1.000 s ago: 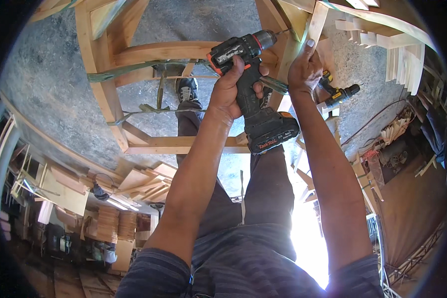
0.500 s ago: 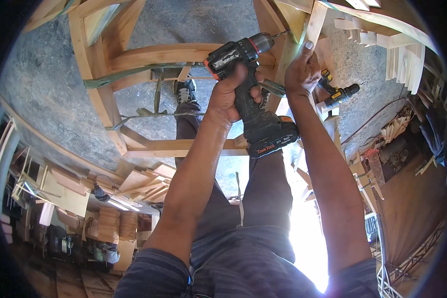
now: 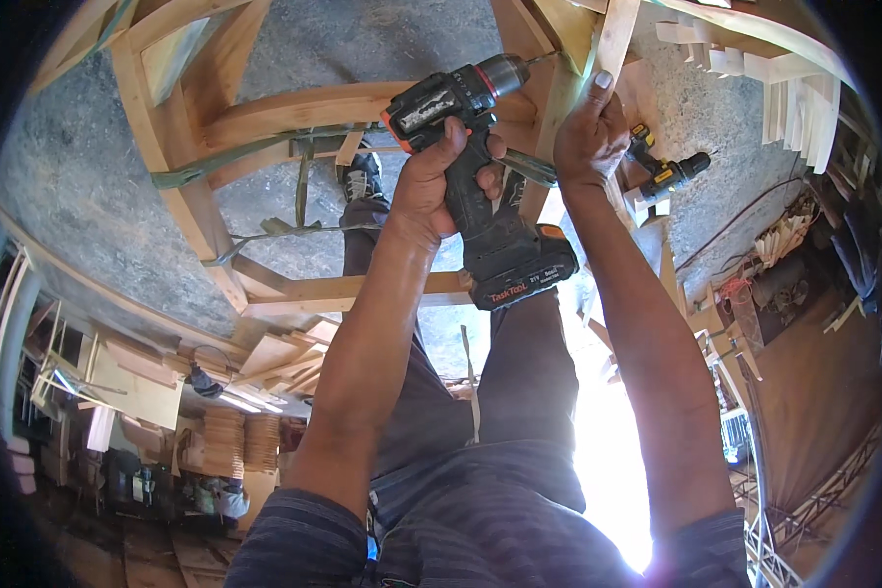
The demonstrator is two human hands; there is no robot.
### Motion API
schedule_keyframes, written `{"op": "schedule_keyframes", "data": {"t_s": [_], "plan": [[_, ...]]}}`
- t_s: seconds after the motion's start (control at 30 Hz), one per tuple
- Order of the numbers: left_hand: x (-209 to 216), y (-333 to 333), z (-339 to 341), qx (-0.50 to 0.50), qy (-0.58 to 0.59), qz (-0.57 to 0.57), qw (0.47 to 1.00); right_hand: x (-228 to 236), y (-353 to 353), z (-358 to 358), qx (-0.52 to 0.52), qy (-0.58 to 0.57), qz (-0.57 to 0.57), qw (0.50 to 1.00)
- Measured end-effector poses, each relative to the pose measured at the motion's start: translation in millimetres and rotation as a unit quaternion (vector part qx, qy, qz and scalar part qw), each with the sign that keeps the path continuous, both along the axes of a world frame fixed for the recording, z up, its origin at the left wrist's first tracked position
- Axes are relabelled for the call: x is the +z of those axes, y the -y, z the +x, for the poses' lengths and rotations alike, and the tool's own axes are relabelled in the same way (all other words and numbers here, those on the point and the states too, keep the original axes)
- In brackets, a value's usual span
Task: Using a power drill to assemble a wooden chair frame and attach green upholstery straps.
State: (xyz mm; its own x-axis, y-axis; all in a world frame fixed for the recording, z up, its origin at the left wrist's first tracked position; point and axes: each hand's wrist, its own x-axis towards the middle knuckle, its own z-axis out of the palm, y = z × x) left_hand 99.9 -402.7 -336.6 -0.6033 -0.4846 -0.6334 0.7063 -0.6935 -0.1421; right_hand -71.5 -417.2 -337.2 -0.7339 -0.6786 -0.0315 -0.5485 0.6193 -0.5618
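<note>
My left hand [image 3: 429,186] is wrapped around the handle of a black cordless drill [image 3: 439,106] with an orange-red rear edge. The drill's slim bit points up and right, its tip at or very near a wooden piece of the frame; contact is hard to tell. My right hand [image 3: 593,137] is closed around an upright wooden member [image 3: 617,37] of that frame, thumb stretched along it. The light wooden frame [image 3: 333,292] spreads ahead of me, with a dark green strap [image 3: 206,171] wound about its parts.
A second drill, black and yellow [image 3: 668,178], lies beyond my right wrist. Pale curved wood pieces [image 3: 804,118] are stacked at the far right. Cut boards [image 3: 279,358] lie at the left. My shoe [image 3: 363,179] is on the grey floor inside the frame.
The drill and my left hand have shifted slightly left and up in view, and the wooden frame also appears a little further left. Both hands keep their grips.
</note>
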Motion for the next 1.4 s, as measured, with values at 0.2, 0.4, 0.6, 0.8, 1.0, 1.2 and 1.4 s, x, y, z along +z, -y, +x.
{"op": "schedule_keyframes", "data": {"t_s": [0.2, 0.4, 0.6, 0.8, 1.0, 1.2, 1.4], "plan": [[-0.1, 7.5, 4.2, -0.011, -0.001, -0.022, 1.0, 1.9, 0.4, 0.2, -0.002, 0.007, 0.002, 1.0], [-0.6, 12.8, 8.3, -0.031, 0.015, -0.028, 0.999, 0.0, -1.0, -1.6, -0.009, 0.008, 0.013, 1.0], [-1.2, 15.7, 12.3, -0.067, 0.047, -0.063, 0.995, 6.2, -0.2, 1.9, -0.005, 0.023, 0.054, 0.998], [1.9, 24.0, 13.0, -0.061, 0.058, -0.052, 0.995, 6.8, -1.1, 0.6, 0.003, 0.018, 0.053, 0.998], [6.3, 28.1, 12.0, -0.063, 0.054, -0.058, 0.995, 7.1, -1.4, 1.8, 0.001, 0.007, 0.061, 0.998], [4.1, 32.5, 13.9, -0.068, 0.059, -0.065, 0.994, 8.0, 0.0, 2.8, -0.004, 0.012, 0.05, 0.999], [3.2, 33.1, 16.4, -0.084, 0.052, -0.057, 0.993, 5.7, 0.4, 3.7, 0.001, 0.018, 0.004, 1.0]]}}
